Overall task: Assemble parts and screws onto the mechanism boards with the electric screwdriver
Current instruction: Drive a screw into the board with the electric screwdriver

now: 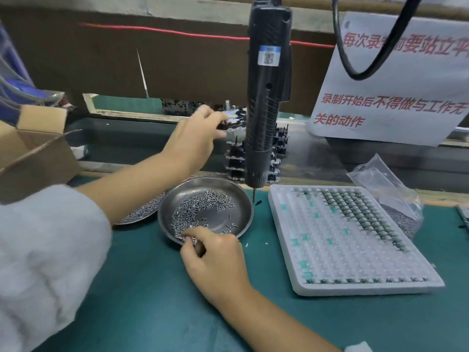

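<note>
The hanging screwdriver [266, 97] blocks the middle. The bowl [243, 199] and white tray [286, 262] sit close together. The green desk [157, 301] in front is open.

Hands [195, 138]: two showing.
Metal dishes [241, 199]: two lying, one overlapping the other.
Screws [195, 209]: lying in heaps, too many for counting.
Screwdrivers [266, 97]: one hanging.
White trays [330, 262]: one lying.
Plastic bags [388, 189]: one lying.
Paper signs [390, 97]: one hanging.
Cardboard boxes [33, 148]: one standing.
</note>
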Motion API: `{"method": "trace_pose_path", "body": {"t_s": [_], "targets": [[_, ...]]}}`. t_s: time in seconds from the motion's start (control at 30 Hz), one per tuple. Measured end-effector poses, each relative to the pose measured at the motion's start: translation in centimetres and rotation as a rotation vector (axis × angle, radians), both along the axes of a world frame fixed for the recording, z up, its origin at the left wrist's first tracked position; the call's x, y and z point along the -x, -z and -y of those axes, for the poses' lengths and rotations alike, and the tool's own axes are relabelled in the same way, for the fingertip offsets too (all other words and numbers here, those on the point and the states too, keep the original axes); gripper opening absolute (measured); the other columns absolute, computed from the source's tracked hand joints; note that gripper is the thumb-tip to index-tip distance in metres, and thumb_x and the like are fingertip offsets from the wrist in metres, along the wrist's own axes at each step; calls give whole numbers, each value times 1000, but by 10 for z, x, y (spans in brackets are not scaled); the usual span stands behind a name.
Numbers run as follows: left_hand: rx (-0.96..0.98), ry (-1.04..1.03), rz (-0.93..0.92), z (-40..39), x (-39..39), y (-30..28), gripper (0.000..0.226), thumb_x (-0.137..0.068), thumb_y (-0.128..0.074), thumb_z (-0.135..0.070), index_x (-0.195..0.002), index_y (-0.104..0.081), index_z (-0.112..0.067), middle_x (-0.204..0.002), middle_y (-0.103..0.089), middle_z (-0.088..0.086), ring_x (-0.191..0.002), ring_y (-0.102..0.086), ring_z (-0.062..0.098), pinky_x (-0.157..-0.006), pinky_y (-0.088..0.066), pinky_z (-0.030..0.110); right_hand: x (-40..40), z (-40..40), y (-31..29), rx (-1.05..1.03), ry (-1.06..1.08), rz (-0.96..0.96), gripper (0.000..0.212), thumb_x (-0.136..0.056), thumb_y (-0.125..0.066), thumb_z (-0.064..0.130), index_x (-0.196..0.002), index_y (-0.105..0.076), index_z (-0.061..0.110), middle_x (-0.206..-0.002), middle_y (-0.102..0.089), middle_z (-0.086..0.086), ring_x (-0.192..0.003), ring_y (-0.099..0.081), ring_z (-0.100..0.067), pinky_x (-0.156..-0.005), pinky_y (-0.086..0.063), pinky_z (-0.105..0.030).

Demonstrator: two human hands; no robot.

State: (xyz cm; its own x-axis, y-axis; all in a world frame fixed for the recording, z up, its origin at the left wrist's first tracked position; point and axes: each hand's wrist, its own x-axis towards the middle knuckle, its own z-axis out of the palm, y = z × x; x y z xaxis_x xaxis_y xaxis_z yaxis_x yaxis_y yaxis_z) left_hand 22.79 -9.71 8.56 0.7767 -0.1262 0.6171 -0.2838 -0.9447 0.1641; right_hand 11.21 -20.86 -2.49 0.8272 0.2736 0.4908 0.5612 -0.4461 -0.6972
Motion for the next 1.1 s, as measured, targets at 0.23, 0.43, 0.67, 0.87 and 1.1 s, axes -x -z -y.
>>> {"method": "trace_pose_path", "body": {"t_s": [0.23,0.43,0.67,0.87,1.1], "targets": [[-116,-10,132,-62,127,20,34,-83,-56,7,-115,-65,-3,-108,-63,13,-67,-70,28,-48,-54,38,0,2,-2,-84,3,-159,22,-82,-55,24,-93,-73,20,-46,-45,16,-53,-50,-13,-63,-50,-34],[-275,123,159,-87,224,63,35,-95,-44,-22,-102,-74,-7,-92,-71,7,-43,-56,21,-41,-46,25,2,6,-5,-160,57,-205,18,-83,-59,10,-88,-75,16,-58,-63,12,-61,-58,-4,-67,-48,-23],[-341,366,129,-70,242,93,30,-91,-52,-28,-90,-78,-13,-87,-72,4,-56,-64,17,-48,-51,23,15,33,-8,-170,64,-212,20,-93,-54,13,-98,-71,22,-74,-67,16,-75,-65,-5,-76,-48,-22],[-258,436,67,-58,209,97,34,-80,-67,-46,-100,-75,-20,-89,-71,-4,-66,-63,12,-53,-48,21,35,64,-8,425,-279,112,50,-85,-54,60,-122,-63,26,-113,-60,12,-108,-50,-9,-95,-39,-21],[-82,-183,194,-99,192,92,31,-85,-48,-37,-78,-70,-15,-61,-63,-5,-57,-63,21,-48,-35,22,34,60,-7,577,-244,188,56,-81,-61,57,-126,-62,23,-121,-58,2,-117,-48,-23,-98,-42,-40]]}}
